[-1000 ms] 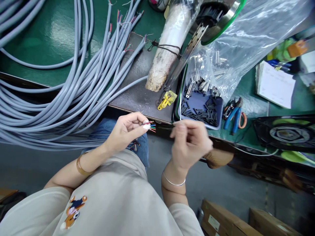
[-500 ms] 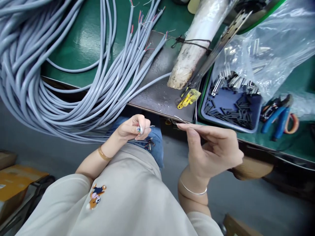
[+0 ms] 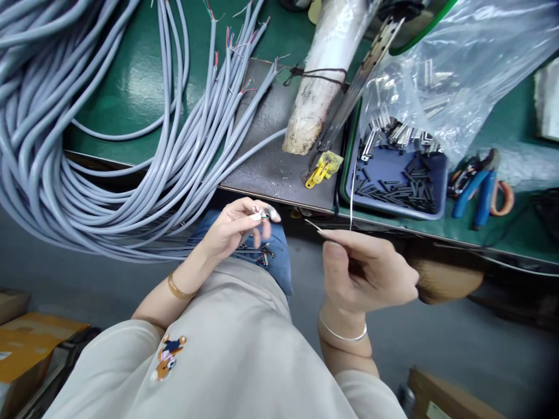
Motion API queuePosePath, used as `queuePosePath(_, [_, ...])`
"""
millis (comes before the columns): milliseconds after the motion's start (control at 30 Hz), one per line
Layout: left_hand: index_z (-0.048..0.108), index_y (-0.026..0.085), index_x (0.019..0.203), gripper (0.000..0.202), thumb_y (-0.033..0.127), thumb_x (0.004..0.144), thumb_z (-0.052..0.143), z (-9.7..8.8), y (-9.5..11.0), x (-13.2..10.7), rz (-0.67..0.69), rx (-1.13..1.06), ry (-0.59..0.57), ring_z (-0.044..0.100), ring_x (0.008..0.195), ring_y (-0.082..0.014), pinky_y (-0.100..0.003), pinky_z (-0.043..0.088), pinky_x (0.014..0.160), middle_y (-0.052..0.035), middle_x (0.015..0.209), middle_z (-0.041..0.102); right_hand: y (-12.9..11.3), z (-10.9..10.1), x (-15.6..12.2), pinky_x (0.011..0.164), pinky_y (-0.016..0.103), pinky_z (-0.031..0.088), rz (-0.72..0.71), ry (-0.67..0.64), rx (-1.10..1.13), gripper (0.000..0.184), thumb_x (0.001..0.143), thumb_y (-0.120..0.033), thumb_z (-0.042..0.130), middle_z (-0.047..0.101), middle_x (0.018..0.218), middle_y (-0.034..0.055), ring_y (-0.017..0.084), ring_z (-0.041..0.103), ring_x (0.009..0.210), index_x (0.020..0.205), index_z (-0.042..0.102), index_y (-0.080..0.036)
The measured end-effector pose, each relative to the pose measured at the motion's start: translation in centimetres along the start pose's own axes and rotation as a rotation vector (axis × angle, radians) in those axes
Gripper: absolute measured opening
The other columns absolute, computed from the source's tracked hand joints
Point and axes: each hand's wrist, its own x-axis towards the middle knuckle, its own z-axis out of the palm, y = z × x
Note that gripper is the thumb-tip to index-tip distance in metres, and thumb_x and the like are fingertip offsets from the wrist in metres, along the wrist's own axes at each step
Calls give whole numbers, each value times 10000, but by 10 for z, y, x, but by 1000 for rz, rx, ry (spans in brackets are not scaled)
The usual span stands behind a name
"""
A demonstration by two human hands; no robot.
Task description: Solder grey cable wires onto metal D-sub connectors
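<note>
My left hand (image 3: pixel 238 224) is closed in front of my lap, thumb and fingers pinching the stripped end of a grey cable (image 3: pixel 262 214). Small coloured wires show at its fingertips, partly hidden. To the right, my right hand (image 3: pixel 364 265) pinches a thin pale wire (image 3: pixel 312 225) between thumb and forefinger. Its tip sticks out leftward, apart from the cable end. Some finished-looking ends with small metal connectors (image 3: pixel 266 256) rest on my lap below the left hand.
A large bundle of grey cables (image 3: pixel 109 192) covers the left of the green bench. A wrapped roll (image 3: pixel 312 105), yellow clip-like piece (image 3: pixel 323 169), blue tray (image 3: pixel 395 210) of black sleeves and metal connectors, plastic bag (image 3: pixel 480 75) and blue-handled pliers (image 3: pixel 480 192) lie rightward.
My left hand has turned and its fingers have shifted on the cable end, moving slightly right. My right hand has moved slightly left and down with the wire. The view has shifted a little.
</note>
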Motion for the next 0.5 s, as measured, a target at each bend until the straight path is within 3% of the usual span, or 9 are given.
queuePosePath(67, [614, 182, 780, 323, 394, 716, 849, 7, 2, -1, 1, 25, 32, 469, 388, -54, -162, 297, 343, -9, 701, 689, 1, -1, 2, 458, 264, 420, -17, -100, -16, 99, 921, -270, 708, 647, 586, -60, 93, 489, 424, 996, 761, -304])
queuePosePath(133, [623, 171, 785, 311, 382, 724, 843, 13, 4, -1, 5, 61, 63, 388, 361, -34, -153, 225, 334, 6, 619, 655, 4, -1, 3, 482, 247, 413, -65, -189, -19, 133, 905, -239, 730, 637, 583, -75, 84, 502, 450, 1020, 750, -303])
queuePosePath(333, [645, 151, 778, 270, 336, 741, 839, 24, 7, -3, -12, 132, 63, 357, 386, -19, -159, 228, 357, 14, 595, 623, 14, 5, 7, 508, 267, 333, -305, -316, -155, 151, 939, -199, 690, 559, 523, -88, 81, 425, 449, 1069, 724, -267])
queuePosePath(500, [678, 149, 783, 237, 324, 746, 834, 25, 1, -4, 53, 201, 124, 404, 411, -8, -180, 270, 380, -8, 778, 661, 17, 5, 8, 527, 231, 401, -249, -325, -200, 89, 978, -274, 647, 687, 625, -45, 70, 536, 477, 932, 715, -238])
